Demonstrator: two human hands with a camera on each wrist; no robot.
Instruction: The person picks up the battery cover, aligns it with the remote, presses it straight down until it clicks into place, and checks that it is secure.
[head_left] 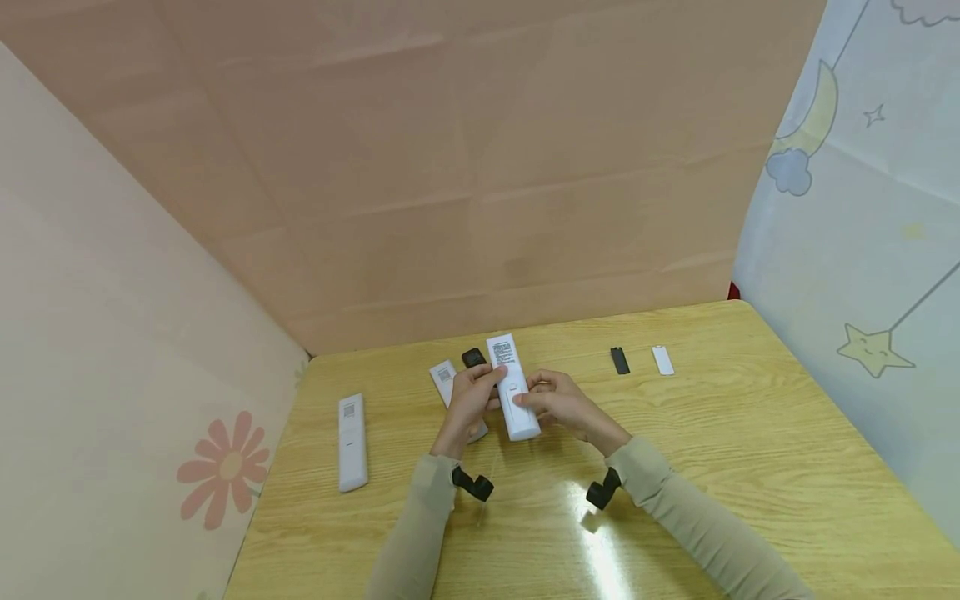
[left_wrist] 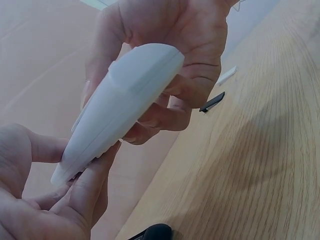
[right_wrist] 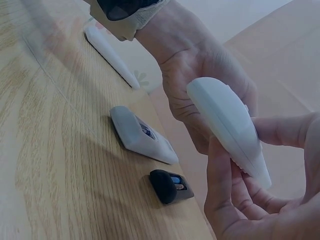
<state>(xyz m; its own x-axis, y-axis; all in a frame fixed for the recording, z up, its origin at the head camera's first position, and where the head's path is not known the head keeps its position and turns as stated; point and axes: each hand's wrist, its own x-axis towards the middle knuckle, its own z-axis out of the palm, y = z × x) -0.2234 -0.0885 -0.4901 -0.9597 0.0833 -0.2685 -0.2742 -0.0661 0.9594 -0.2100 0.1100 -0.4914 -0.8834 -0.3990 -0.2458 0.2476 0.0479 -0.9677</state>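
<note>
A white remote control [head_left: 513, 417] is held above the table, its labelled back facing up and a battery cover outline on it. My left hand [head_left: 471, 402] grips it from the left side, thumb on the back near the middle. On the other side my right hand [head_left: 564, 405] grips it, thumb pressing on the lower back by the cover. In the right wrist view, a second white remote [right_wrist: 135, 132] and a small black remote [right_wrist: 164, 187] lie on the table, batteries showing in their uncovered compartments. The left forearm partly hides the second remote in the head view.
Another white remote [head_left: 352, 446] lies face down at the left of the table [head_left: 750, 467]. Towards the back right lie a black battery cover [head_left: 619, 361] and a white battery cover [head_left: 663, 361]. Cloth-covered walls border the back and sides.
</note>
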